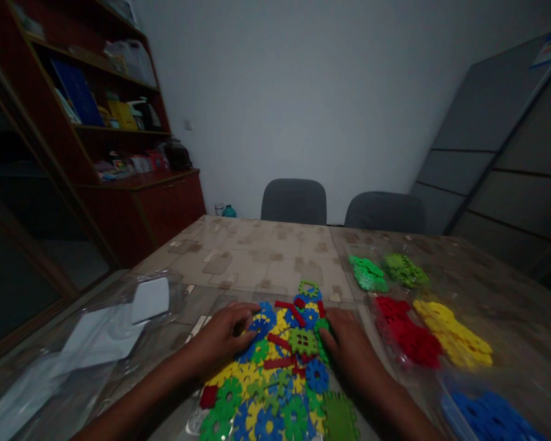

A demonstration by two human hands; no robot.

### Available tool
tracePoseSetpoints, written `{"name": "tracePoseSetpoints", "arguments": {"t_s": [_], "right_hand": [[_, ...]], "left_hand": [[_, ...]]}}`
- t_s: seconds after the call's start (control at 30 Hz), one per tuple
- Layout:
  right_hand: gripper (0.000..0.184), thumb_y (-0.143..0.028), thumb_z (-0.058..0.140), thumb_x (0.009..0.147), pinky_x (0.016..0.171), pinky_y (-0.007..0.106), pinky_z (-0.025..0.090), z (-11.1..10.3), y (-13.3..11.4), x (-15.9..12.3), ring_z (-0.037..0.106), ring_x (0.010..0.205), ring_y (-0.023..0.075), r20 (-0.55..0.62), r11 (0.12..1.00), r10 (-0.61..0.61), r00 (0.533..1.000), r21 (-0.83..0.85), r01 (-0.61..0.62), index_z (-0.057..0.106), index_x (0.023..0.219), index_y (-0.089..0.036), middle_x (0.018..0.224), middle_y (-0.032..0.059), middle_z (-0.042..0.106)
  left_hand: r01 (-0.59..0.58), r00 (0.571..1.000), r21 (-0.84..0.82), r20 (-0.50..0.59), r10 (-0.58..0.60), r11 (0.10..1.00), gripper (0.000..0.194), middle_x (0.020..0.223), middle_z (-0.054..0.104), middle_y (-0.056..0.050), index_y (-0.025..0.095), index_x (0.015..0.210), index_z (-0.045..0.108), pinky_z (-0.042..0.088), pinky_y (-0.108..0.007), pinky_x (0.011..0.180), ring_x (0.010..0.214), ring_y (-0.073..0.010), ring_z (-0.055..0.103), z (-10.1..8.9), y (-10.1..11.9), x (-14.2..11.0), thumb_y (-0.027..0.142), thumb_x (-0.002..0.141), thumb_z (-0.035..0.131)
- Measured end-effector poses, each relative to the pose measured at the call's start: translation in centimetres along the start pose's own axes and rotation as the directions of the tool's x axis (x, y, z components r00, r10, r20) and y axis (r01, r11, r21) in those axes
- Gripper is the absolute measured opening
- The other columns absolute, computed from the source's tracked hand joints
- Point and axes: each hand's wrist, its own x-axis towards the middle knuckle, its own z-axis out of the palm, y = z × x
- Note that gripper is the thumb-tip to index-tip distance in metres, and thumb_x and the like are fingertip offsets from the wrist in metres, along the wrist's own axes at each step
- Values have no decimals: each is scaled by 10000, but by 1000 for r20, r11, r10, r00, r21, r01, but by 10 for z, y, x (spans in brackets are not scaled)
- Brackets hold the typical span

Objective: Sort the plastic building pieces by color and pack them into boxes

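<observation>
Plastic gear pile (pixel 275 373) sits at the near table edge, mixed blue, yellow, green and red pieces, partly linked. Left hand (pixel 223 340) is palm down on its left side, fingers curled over a blue gear (pixel 261 321). Right hand (pixel 349 343) is palm down on its right side, against a green gear (pixel 322 327). Grip unclear on both: can't tell holding from resting.

Right of pile, in clear packs: blue pieces (pixel 491 419), red pieces (pixel 408 331), yellow pieces (pixel 452 334), green pieces (pixel 368 274). Left: clear plastic packaging (pixel 119 318).

Beyond: patterned table (pixel 266 257), two grey chairs (pixel 294 202), dark red shelf unit (pixel 119 153).
</observation>
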Motion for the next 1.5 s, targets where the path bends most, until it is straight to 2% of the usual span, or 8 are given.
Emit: {"name": "tracePoseSetpoints", "arguments": {"t_s": [0.17, 0.37, 0.5, 0.6, 0.9, 1.23, 1.43, 1.5], "right_hand": [[232, -233, 489, 947, 945, 371, 423, -9, 4, 3, 582, 1099, 278, 43, 997, -28, 999, 66, 25, 691, 1031, -158, 1137, 125, 696], [246, -278, 493, 937, 715, 292, 440, -25, -3, -13, 642, 791, 214, 185, 989, -61, 981, 143, 35, 703, 841, -194, 836, 44, 711], [140, -220, 614, 838, 783, 299, 435, -16, -14, -29, 656, 939, 235, 308, 987, -25, 951, 161, -26, 703, 945, -209, 994, 56, 724], [288, -175, 650, 792, 850, 331, 416, -10, -19, -32, 628, 1037, 254, 277, 986, 39, 960, 145, -82, 645, 1078, -202, 1114, 85, 696], [221, -125, 660, 682, 675, 267, 344, -10, -17, -28, 572, 834, 199, 313, 971, 30, 949, 215, -101, 564, 859, -216, 897, 5, 641], [99, -239, 476, 921, 624, 269, 362, -10, -15, -15, 595, 709, 190, 115, 951, -1, 993, 308, -35, 515, 830, -228, 762, 4, 632], [78, -217, 506, 924, 786, 329, 415, -19, -17, -17, 603, 937, 252, -31, 992, 27, 999, 125, -23, 583, 913, -211, 987, 82, 654], [67, -209, 560, 901, 844, 340, 418, -17, -22, -21, 585, 1011, 262, 4, 996, -5, 1000, 86, 4, 611, 944, -205, 1053, 88, 646]], "left_hand": [[-22, 999, 4, 50, 22, 1000, 47, 1164, 711, -62, 219, 855, 638, 451, -342, 909, 1064, -267, 607, 2, 10, -3, 248, 818, 636], [-10, 996, 19, 90, 8, 1000, 113, 898, 686, -29, 205, 848, 623, 425, -309, 784, 868, -225, 607, -4, 9, -1, 313, 861, 593], [23, 991, 11, 130, -24, 1000, 151, 730, 597, 20, 202, 766, 565, 352, -256, 631, 693, -174, 541, -1, 15, -3, 320, 857, 548], [40, 988, -4, 148, -38, 999, 151, 689, 541, 42, 203, 742, 542, 312, -246, 596, 657, -157, 497, 1, 21, -5, 319, 838, 550], [80, 983, -87, 173, -64, 993, 140, 675, 522, 49, 188, 769, 582, 304, -234, 570, 623, -138, 458, 4, 22, -5, 304, 834, 536], [70, 982, -101, 185, -50, 992, 158, 696, 522, 38, 189, 757, 579, 303, -245, 592, 655, -152, 466, 1, 29, -5, 309, 840, 517], [59, 969, -128, 244, -27, 990, 189, 659, 422, 57, 207, 667, 461, 266, -246, 568, 626, -137, 396, -2, 26, -7, 290, 824, 529], [51, 966, -138, 258, -14, 989, 209, 656, 406, 60, 208, 666, 453, 257, -246, 565, 626, -135, 383, -3, 25, -8, 294, 839, 532]]}}
